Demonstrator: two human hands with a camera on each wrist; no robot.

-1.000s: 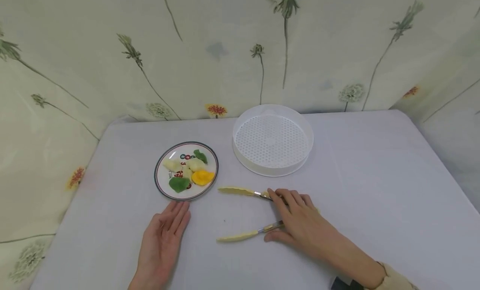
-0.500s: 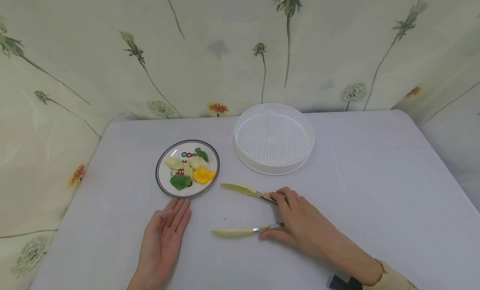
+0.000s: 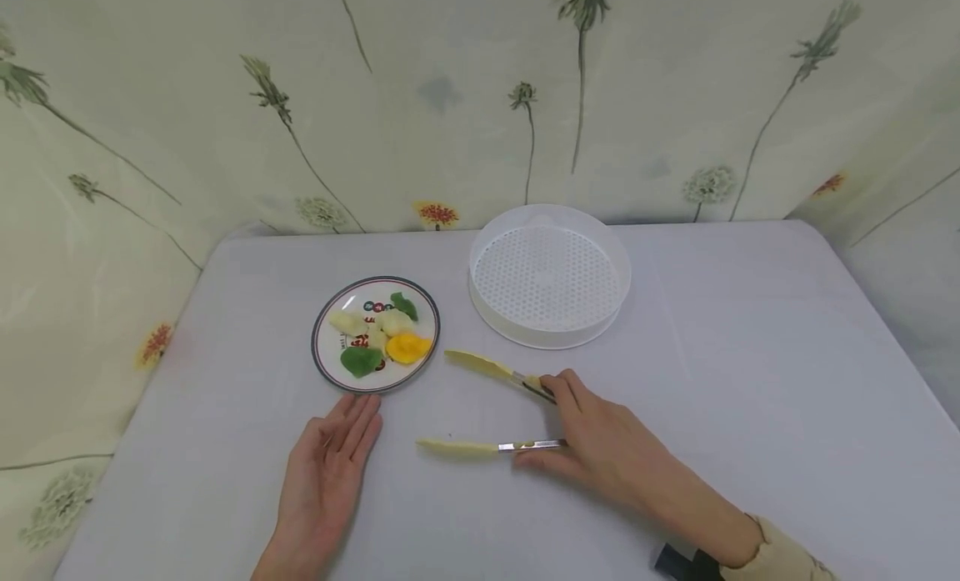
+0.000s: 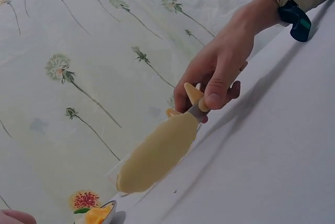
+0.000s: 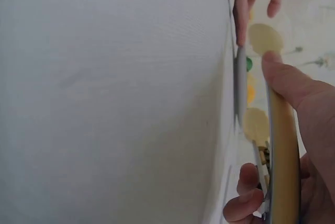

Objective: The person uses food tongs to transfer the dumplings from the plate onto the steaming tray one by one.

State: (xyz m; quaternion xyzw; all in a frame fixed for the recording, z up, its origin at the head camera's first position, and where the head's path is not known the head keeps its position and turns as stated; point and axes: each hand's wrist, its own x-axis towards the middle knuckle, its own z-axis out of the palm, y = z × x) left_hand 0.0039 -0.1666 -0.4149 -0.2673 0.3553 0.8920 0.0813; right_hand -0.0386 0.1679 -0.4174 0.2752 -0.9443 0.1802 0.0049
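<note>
My right hand [image 3: 611, 439] holds a pair of tongs [image 3: 480, 364] with pale yellow flat ends and metal-coloured middle parts. The two tong arms are spread apart and point left, with nothing between them. In the left wrist view, the broad yellow end [image 4: 159, 150] appears above the white tabletop. My left hand [image 3: 330, 473] lies palm up with fingers extended, its fingertips at the near rim of a round plate [image 3: 327, 352]. On that plate are several pale pieces [image 3: 393, 323], a yellow piece [image 3: 407, 348] and two green pieces [image 3: 362, 361], some shaped like small dumplings.
A round white perforated tray [image 3: 547, 339] with a raised wall stands right of the plate, near the table's back edge. Behind the white-covered table [image 3: 750, 356] hangs a flower-patterned cloth [image 3: 465, 147]. A dark device [image 3: 678, 562] sits at the right wrist.
The tongs have shifted a little forward and left with my right hand, and their ends have tilted. My left hand keeps its place by the plate. The head view has shifted slightly.
</note>
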